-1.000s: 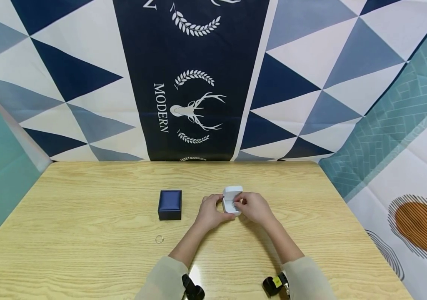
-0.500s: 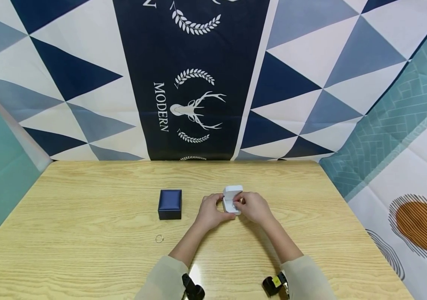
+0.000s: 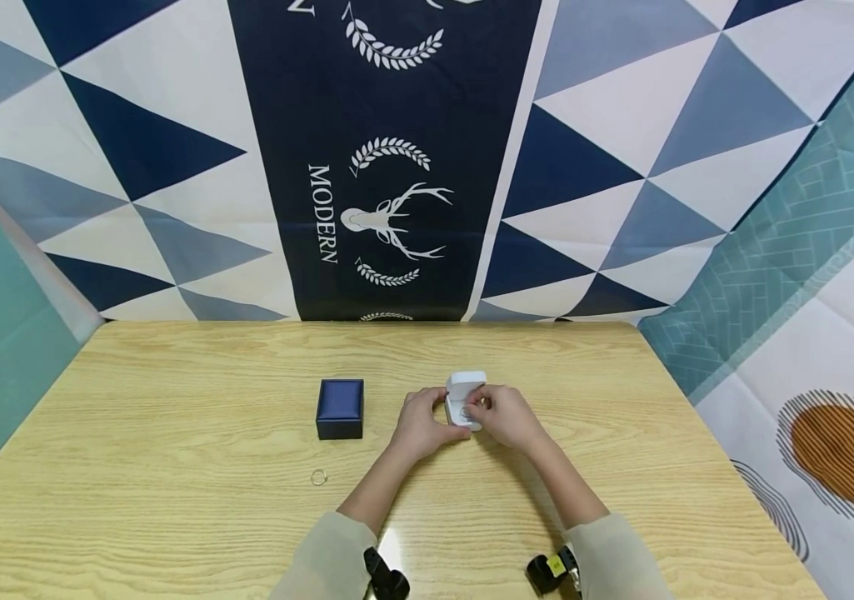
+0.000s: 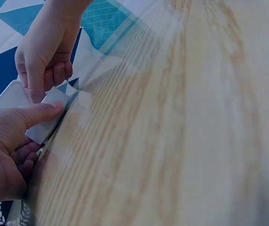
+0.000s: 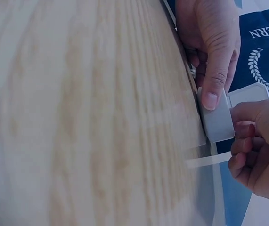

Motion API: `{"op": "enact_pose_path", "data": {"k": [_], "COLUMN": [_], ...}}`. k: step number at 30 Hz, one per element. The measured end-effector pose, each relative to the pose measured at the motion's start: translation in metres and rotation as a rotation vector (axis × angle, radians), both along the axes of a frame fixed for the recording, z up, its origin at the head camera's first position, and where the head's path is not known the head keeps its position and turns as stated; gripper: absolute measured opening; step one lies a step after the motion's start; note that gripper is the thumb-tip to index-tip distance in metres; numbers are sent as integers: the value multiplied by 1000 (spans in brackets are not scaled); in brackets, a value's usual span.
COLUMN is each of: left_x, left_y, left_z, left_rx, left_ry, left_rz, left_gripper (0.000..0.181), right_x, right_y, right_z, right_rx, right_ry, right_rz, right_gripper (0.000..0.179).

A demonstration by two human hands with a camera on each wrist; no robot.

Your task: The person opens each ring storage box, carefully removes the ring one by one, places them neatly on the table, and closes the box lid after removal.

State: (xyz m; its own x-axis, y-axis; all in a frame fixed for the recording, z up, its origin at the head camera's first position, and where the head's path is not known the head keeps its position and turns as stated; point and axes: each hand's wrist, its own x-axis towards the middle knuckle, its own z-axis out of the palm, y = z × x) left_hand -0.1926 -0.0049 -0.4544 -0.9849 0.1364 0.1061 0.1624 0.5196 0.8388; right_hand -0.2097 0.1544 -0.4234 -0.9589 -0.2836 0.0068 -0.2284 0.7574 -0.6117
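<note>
A small white ring box point(image 3: 466, 382) stands with its lid raised at the middle right of the table in the head view. My left hand point(image 3: 421, 425) grips it from the left, thumb along the near side and fingers behind. From the right, my right hand point(image 3: 511, 415) reaches into the box, thumb and index finger pinching a small silvery ring point(image 3: 465, 413) at the cushion. In the left wrist view, the left thumb presses the outside of the box point(image 4: 47, 127). The right wrist view shows the right fingertips hidden behind the box wall point(image 5: 219, 122).
A closed dark blue box point(image 3: 340, 408) sits left of the hands on the wooden table point(image 3: 172, 400). In front of it lies a thin gold-coloured ring point(image 3: 319, 477). Patterned cloth point(image 3: 389, 167) hangs behind the table's far edge.
Both hands stay almost in place around the white box. The right fingertips shift slightly, and more of the silvery ring shows beside them.
</note>
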Motion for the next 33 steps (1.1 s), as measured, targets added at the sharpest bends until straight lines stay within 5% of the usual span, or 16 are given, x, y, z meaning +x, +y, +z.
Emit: {"op": "enact_pose_path", "data": {"k": [5,33], "left_x": [0,0], "left_y": [0,0], "left_z": [0,1], "left_rx": [-1,10], "left_ry": [7,-7], "left_rz": [-4,2], "left_gripper": [68,68], "right_x": [0,7], "right_y": [1,7], "right_z": [1,11], "right_rx": [-72,-125], "right_ry": [-49,-104], "right_rz": [-19,31], "right_gripper": [12,9]}}
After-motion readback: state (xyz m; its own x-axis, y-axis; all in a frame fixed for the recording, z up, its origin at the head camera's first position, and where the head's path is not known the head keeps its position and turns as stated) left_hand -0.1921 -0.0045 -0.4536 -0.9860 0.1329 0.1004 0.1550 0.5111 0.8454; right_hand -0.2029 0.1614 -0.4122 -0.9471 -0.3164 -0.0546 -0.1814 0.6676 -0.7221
